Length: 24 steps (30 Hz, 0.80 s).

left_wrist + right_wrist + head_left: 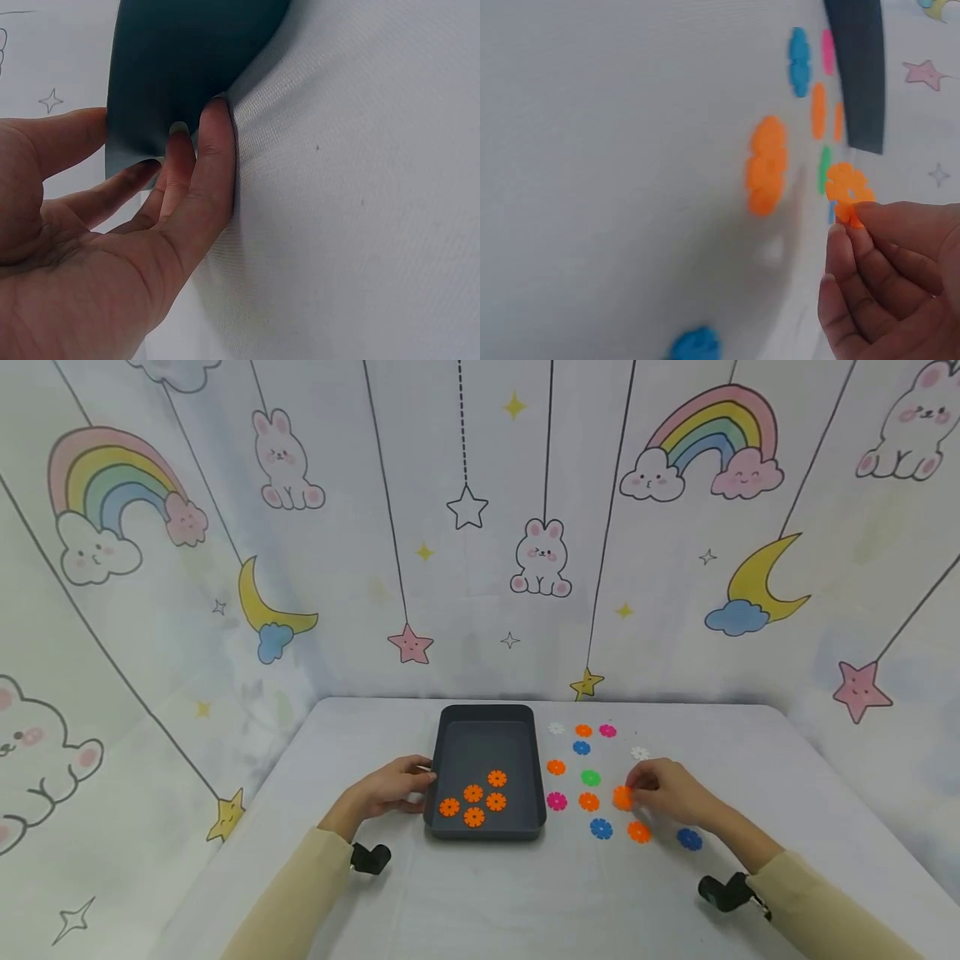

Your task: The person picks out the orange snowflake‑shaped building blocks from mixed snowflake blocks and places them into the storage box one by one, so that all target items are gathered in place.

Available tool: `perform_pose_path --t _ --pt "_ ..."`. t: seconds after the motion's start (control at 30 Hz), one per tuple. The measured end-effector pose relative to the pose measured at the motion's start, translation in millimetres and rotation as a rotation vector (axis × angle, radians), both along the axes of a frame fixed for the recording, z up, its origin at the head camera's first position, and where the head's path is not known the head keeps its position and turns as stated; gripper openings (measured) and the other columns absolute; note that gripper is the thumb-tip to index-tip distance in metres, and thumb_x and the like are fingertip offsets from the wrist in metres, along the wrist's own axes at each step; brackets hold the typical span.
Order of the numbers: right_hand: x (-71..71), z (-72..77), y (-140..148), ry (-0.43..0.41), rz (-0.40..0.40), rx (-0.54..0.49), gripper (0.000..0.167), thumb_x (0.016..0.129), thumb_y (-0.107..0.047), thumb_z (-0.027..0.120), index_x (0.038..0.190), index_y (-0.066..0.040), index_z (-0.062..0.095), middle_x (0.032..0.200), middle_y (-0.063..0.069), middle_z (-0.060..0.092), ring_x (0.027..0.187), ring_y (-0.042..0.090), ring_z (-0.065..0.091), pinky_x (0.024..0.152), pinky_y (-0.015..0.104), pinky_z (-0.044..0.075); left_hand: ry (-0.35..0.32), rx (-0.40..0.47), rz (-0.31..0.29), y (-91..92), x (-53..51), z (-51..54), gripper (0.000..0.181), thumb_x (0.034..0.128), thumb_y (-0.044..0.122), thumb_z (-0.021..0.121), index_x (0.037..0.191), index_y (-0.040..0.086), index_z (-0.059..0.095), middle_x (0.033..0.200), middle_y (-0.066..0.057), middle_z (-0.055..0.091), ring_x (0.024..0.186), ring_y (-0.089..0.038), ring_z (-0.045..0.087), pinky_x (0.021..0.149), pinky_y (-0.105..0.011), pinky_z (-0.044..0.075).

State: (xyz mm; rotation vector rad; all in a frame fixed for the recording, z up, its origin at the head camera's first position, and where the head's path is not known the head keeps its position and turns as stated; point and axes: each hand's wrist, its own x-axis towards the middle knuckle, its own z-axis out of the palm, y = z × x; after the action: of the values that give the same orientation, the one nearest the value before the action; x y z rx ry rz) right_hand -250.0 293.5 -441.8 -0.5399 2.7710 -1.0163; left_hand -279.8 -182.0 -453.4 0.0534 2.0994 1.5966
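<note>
The orange disc (pixel 845 180) is partly hidden by the right hand (pixel 675 789), whose thumb and fingertips, nearly closed, pinch its edge; it is to the right of the tray (pixel 480 747). The left hand (pixel 390 787) holds the tray's left wall, with the thumb at the rim and the other fingers half bent along the outside. In the left wrist view the tray is cut off at the top, and its inside cannot be seen. Five orange discs (pixel 478 796) lie in it, toward the near end. The other discs (pixel 586 776) are on the tabletop (pixel 480 893) at right; the right wrist view blurs them and cuts one blue disc (pixel 695 343) at the lower edge
</note>
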Motion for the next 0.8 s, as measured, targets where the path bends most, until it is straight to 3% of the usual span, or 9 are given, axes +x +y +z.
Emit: perform_pose_path --t 0.23,0.37,0.6,0.8 --pt "-11.0 19.5 -16 0.055 0.03 -0.043 0.01 0.096 -0.009 0.07 0.105 -0.004 0.07 0.098 0.003 0.071 0.091 0.019 0.066 0.081 0.025 0.058 0.002 0.004 0.004 1.1 0.3 -0.1 0.051 0.1058 0.016 0.057 0.15 -0.002 0.041 0.142 -0.023 0.051 0.116 -0.03 0.06 0.089 -0.046 0.059" --pt "-18.0 32.7 -35 0.046 0.052 -0.062 0.011 0.096 -0.01 0.071 0.106 -0.004 0.07 0.097 0.002 0.07 0.091 0.02 0.067 0.081 0.024 0.058 0.003 -0.002 0.007 2.7 1.8 0.6 0.05 0.1059 0.015 0.057 0.15 -0.002 0.041 0.142 -0.023 0.051 0.116 -0.03 0.06 0.089 -0.045 0.059" --pt "-28.9 54.9 -87 0.009 0.144 -0.121 0.01 0.097 -0.008 0.07 0.105 -0.004 0.07 0.096 0.005 0.072 0.089 0.023 0.069 0.081 0.031 0.06 0.001 0.0 0.013 1.6 1.5 1.1 0.052 0.1058 0.016 0.058 0.151 -0.001 0.041 0.143 -0.023 0.051 0.116 -0.03 0.06 0.088 -0.045 0.06" --pt "-43.1 58.5 -133 0.015 0.238 -0.131 0.007 0.095 -0.008 0.072 0.102 -0.006 0.071 0.092 0.002 0.072 0.083 0.023 0.069 0.077 0.031 0.059 0.005 -0.004 0.008 0.4 1.2 -0.1 0.052 0.1056 0.017 0.058 0.151 -0.002 0.041 0.143 -0.023 0.051 0.113 -0.029 0.061 0.088 -0.044 0.06"
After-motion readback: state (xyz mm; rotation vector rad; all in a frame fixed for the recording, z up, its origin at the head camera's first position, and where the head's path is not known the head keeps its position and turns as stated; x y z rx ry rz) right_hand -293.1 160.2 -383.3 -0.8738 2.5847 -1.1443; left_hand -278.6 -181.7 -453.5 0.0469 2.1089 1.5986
